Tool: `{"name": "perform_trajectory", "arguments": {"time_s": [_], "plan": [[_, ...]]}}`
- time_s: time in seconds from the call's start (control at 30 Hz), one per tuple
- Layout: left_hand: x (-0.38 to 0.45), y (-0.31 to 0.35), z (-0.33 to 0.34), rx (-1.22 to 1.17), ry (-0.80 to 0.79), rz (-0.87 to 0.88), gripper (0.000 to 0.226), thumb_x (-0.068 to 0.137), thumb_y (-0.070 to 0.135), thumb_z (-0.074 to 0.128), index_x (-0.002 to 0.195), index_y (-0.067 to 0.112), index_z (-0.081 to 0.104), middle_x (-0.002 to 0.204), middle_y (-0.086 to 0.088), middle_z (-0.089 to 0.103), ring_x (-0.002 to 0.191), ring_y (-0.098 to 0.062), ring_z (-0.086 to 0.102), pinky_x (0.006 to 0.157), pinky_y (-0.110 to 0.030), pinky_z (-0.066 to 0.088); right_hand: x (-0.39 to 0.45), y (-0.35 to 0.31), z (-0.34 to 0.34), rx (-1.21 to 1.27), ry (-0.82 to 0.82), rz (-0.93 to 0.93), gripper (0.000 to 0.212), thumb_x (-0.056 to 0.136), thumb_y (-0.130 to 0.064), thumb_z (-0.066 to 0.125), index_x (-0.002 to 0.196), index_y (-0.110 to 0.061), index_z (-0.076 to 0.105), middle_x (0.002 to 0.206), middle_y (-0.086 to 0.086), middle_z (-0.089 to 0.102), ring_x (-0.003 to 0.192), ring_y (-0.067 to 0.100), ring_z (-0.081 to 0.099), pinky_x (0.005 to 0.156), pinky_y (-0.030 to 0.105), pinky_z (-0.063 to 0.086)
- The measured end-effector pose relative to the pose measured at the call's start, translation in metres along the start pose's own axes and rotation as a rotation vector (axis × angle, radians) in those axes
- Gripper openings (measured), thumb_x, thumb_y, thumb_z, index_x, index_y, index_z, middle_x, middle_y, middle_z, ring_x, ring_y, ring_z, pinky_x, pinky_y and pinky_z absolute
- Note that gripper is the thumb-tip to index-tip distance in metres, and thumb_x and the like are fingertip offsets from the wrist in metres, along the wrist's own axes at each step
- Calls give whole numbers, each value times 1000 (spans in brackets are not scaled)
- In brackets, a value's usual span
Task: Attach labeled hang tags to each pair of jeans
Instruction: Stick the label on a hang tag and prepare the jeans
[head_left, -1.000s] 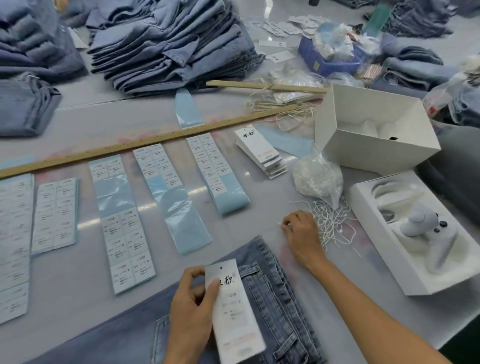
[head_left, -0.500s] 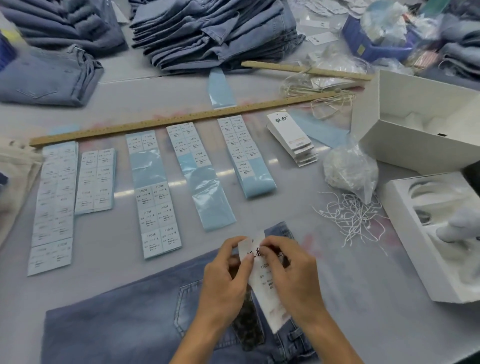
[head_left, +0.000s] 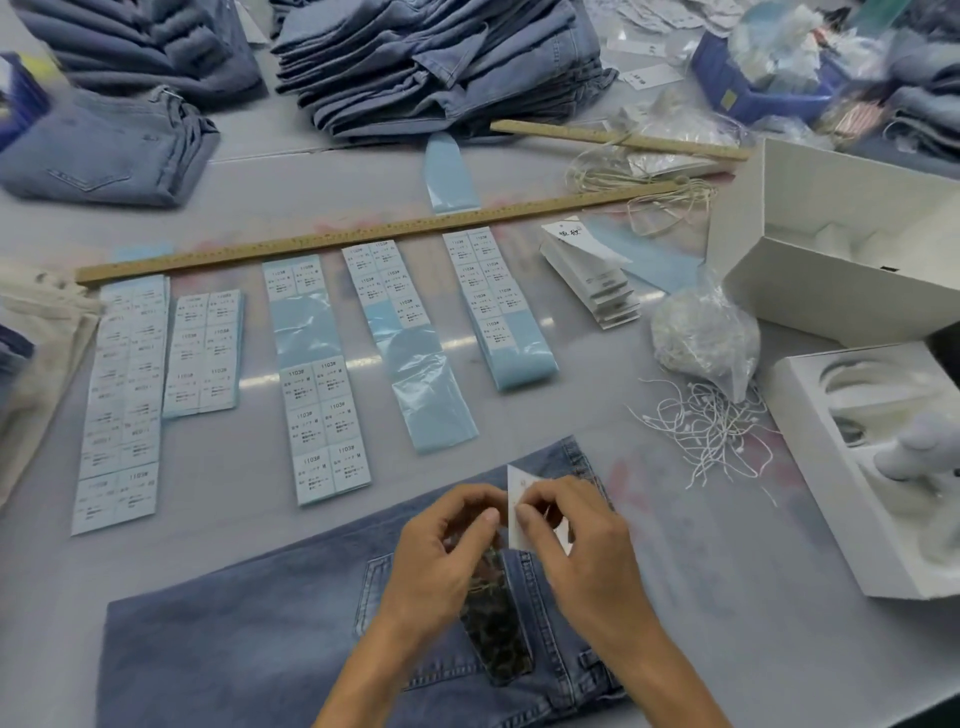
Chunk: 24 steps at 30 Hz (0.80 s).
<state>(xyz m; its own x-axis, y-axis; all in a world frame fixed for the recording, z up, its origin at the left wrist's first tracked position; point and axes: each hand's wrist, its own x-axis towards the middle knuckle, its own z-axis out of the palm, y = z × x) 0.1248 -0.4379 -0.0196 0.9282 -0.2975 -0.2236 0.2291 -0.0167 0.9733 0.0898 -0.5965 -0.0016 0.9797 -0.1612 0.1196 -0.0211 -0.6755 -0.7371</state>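
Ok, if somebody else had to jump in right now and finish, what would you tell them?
Left hand: fingers pinch the white paper hang tag at its left edge.
Right hand: fingers pinch the same tag near its top.
Both hold it over the waistband of the blue denim jeans lying flat at the table's near edge.
Spare white tags are stacked to the right of the sticker strips; loose white strings lie right of the jeans.
Done: tag picked up.
Left: I cannot tell if a string is threaded; fasten the tag, then do the next pair.

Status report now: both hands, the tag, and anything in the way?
Left hand and right hand both pinch the white tag. Tag held over the jeans, not yet attached. Nothing blocks the hands.
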Motion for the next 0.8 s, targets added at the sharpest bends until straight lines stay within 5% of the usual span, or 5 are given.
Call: {"name": "perform_trajectory", "arguments": {"time_s": [0.13,0.4,0.5,0.63,0.8], "plan": [[2,1,-1,54,-73,9,12,94,17,72,89,28,71,78,-1,69,65,-15,60,53,-36,52,-10,-3,0,-30,-40,-53,11,95,-17,68,95,-26,62,90,-18,56,85,5,55,73,14,43],[6,12,19,4,-240,-8,7,93,20,71,91,26,68,80,4,67,74,-14,62,65,-26,51,-25,3,-18,162,87,114,20,90,-6,73,88,-26,67,85,-11,63,76,11,59,65,15,44],[3,24,33,261,-193,150,14,98,15,66,93,28,62,79,10,63,69,-6,55,67,-25,47,-30,6,-30,160,140,117,19,92,-9,71,98,-27,68,97,-11,65,78,12,61,67,23,50],[-13,65,48,606,23,642,7,98,25,61,99,30,57,80,22,50,65,7,43,63,-8,34,-40,3,-54,202,473,150,31,102,-21,57,131,-33,59,131,-2,57,96,14,63,84,18,49],[-34,78,59,522,-13,755,12,98,19,62,105,28,60,86,23,49,69,8,42,63,-11,37,-46,-17,-68,-50,403,-321,35,98,-10,56,133,-8,59,136,5,61,125,25,61,112,47,39]]}}
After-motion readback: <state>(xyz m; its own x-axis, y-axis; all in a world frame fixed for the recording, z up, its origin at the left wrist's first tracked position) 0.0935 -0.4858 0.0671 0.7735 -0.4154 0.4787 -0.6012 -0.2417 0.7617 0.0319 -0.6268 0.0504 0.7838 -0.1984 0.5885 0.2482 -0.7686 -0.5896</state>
